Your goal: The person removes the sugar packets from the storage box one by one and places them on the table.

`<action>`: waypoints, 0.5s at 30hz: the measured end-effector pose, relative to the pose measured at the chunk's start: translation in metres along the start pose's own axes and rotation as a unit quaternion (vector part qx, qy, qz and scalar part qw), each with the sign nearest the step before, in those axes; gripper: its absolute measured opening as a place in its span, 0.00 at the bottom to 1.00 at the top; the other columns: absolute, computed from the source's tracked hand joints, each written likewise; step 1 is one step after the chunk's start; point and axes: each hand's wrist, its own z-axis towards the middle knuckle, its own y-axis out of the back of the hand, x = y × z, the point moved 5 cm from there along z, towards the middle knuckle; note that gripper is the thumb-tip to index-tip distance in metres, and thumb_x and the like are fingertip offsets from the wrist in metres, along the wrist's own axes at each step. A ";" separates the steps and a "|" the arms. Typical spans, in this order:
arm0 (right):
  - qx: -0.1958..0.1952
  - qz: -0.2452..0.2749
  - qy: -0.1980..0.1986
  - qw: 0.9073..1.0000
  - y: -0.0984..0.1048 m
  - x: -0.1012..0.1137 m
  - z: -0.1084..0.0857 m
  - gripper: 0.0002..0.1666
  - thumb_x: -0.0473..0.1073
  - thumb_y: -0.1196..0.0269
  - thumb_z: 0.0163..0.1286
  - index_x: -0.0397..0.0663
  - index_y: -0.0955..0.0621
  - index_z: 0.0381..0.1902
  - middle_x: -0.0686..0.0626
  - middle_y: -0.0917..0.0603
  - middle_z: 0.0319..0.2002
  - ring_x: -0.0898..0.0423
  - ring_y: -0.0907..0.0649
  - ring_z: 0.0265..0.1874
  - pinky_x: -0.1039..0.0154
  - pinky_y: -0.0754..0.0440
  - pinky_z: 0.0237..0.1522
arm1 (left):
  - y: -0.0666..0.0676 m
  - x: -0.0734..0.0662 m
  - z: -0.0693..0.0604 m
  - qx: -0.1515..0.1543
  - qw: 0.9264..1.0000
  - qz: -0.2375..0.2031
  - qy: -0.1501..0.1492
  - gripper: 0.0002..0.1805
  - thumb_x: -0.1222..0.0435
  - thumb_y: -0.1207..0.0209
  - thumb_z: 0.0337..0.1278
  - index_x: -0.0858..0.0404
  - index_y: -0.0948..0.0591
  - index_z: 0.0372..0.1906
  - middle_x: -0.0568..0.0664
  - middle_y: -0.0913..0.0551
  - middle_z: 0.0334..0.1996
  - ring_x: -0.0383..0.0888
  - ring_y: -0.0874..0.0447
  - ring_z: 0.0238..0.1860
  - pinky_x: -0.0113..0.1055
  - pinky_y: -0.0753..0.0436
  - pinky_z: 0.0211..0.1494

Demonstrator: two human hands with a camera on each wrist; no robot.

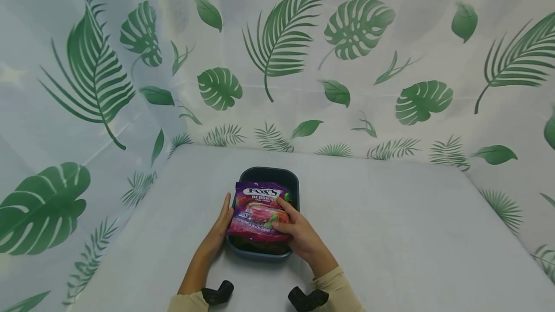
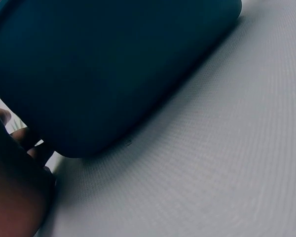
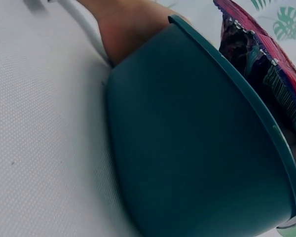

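Note:
A purple and red bag of Fox's Berries candy [image 1: 257, 212] lies tilted over the opening of a dark teal plastic box [image 1: 259, 256]. My right hand [image 1: 303, 237] grips the bag by its right side, thumb and a finger lying on its front. Along the box's left side rests my left hand [image 1: 218, 229], its fingers extended against the wall. In the left wrist view the box wall [image 2: 113, 74] fills the top, with the left hand [image 2: 15, 168] at the lower left. The right wrist view shows the bag [image 3: 271, 54] above the box rim. What lies under the bag is mostly hidden.
The box stands on a white tabletop [image 1: 381, 225]. White curtains with green leaf prints [image 1: 277, 61] enclose the back and sides. Black wrist-worn pieces [image 1: 218, 292] sit at both sleeves, near the table's front.

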 end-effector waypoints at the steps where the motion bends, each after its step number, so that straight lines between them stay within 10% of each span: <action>1: 0.000 0.004 0.000 1.000 0.000 0.000 0.000 0.41 0.34 0.48 0.66 0.54 0.53 0.72 0.38 0.53 0.68 0.51 0.33 0.55 0.69 0.26 0.51 | 0.000 0.000 0.000 0.000 1.000 0.002 0.001 0.33 0.46 0.71 0.67 0.46 0.66 0.72 0.48 0.69 0.73 0.52 0.75 0.72 0.61 0.69 0.67; 15: 0.013 0.056 0.001 0.998 0.004 0.000 0.001 0.40 0.32 0.49 0.66 0.51 0.51 0.72 0.38 0.53 0.68 0.52 0.33 0.55 0.68 0.25 0.50 | 0.000 0.003 0.002 0.002 1.000 0.004 -0.007 0.34 0.47 0.71 0.68 0.51 0.66 0.72 0.51 0.68 0.73 0.54 0.74 0.72 0.61 0.68 0.68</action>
